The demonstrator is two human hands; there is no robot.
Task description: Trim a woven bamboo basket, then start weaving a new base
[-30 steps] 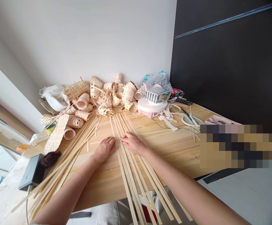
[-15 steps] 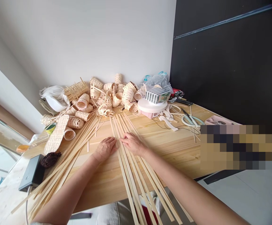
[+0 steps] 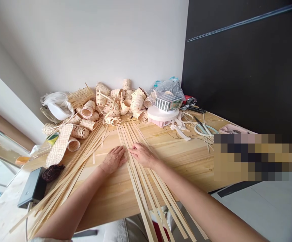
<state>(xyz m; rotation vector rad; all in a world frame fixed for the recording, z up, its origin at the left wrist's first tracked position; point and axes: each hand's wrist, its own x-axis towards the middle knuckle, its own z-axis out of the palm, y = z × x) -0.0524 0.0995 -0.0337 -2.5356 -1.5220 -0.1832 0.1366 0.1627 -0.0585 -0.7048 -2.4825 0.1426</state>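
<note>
Several long, pale bamboo strips [image 3: 138, 181] run lengthwise side by side across the wooden table [image 3: 193, 158], their near ends jutting past its front edge. My left hand [image 3: 113, 158] lies palm down at the left border of the strips, fingers extended and fingertips against the leftmost one. On top of the strips rests my right hand [image 3: 143, 156], its index finger pointing left and touching the left strips near the other hand's fingertips. Its remaining fingers are partly hidden beneath the hand. Neither hand visibly grips anything.
A looser bundle of strips [image 3: 77, 164] fans out on the left. Small woven baskets [image 3: 112, 107] pile up along the wall, near a flat woven oval [image 3: 60, 144]. Scissors [image 3: 203, 126], a white round stand [image 3: 163, 113] and a dark box [image 3: 32, 188] also occupy the table.
The leftmost strip's near end has shifted right and now lies against its neighbour. Both hands stay in almost the same place. The view has shifted slightly.
</note>
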